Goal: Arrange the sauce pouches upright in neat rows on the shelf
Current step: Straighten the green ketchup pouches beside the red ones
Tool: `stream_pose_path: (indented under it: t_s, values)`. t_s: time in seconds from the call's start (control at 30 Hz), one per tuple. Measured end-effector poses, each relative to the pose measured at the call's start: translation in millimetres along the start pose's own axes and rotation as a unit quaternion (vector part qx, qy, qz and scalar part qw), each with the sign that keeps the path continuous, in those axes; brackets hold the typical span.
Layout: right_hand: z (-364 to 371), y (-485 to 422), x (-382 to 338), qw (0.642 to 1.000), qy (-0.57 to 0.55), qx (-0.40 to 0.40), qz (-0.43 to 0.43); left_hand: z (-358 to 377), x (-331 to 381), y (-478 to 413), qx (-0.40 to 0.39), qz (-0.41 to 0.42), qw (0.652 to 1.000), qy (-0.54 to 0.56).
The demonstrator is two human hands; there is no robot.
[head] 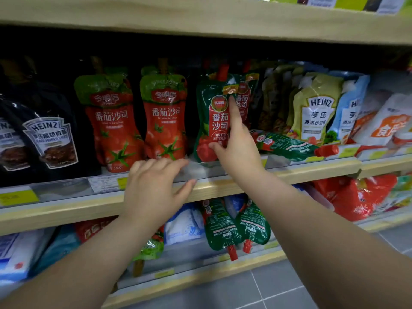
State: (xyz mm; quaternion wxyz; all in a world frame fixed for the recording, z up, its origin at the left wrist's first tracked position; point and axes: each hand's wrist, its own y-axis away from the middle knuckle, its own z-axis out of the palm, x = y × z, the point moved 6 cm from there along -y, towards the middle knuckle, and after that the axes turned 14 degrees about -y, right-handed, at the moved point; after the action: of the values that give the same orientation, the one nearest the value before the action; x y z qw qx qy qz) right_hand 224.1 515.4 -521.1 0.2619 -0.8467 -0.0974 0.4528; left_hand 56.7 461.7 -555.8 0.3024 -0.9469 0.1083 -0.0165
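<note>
A green and red tomato ketchup pouch [214,117] stands upright at the middle of the shelf [312,169]. My right hand [236,146] holds it, thumb on its lower front and index finger up along its right side. Behind it stands a second pouch of the same kind [244,101]. Another green ketchup pouch [289,146] lies flat on its side just to the right. My left hand [153,186] hovers over the shelf's front edge, fingers spread, holding nothing. Two red pouches with green tops [109,121] [166,117] stand upright to the left.
Black Heinz pepper sauce pouches [52,141] stand at the far left, Heinz salad dressing pouches [316,112] at the right. On the lower shelf, two green ketchup pouches [236,226] hang upside down over the edge among other bags. A wooden shelf board [200,16] runs overhead.
</note>
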Motion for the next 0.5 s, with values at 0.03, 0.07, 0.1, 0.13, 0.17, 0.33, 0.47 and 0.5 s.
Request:
stream_pose_path:
  t_s: [0.03, 0.07, 0.1, 0.13, 0.17, 0.33, 0.47, 0.5]
  values:
    - [2, -2, -1, 1.000, 0.007, 0.002, 0.002, 2, 0, 3, 0.005, 0.003, 1.000, -0.008]
    - [4, -4, -1, 1.000, 0.014, 0.004, 0.002, 4, 0, 4, 0.012, 0.006, 1.000, -0.013]
    - [6, -6, -1, 1.000, 0.023, 0.007, 0.002, 5, 0, 5, 0.020, 0.011, 1.000, -0.016]
    - [8, -7, -2, 0.999, 0.032, 0.010, 0.001, 5, 0, 5, 0.028, 0.015, 0.999, -0.018]
    - [9, -9, -2, 0.999, 0.040, 0.010, 0.000, 6, 0, 5, 0.034, 0.018, 0.999, -0.019]
    - [14, -14, -4, 0.998, 0.065, -0.010, 0.008, 8, -1, 7, 0.054, 0.020, 0.998, -0.020]
    - [2, -2, -16, 0.997, 0.075, -0.031, 0.005, 7, 0, 7, 0.055, 0.020, 0.998, -0.023]
    - [-5, 4, -22, 0.995, 0.092, -0.033, -0.017, 7, 1, 7, 0.054, 0.017, 0.998, -0.023]
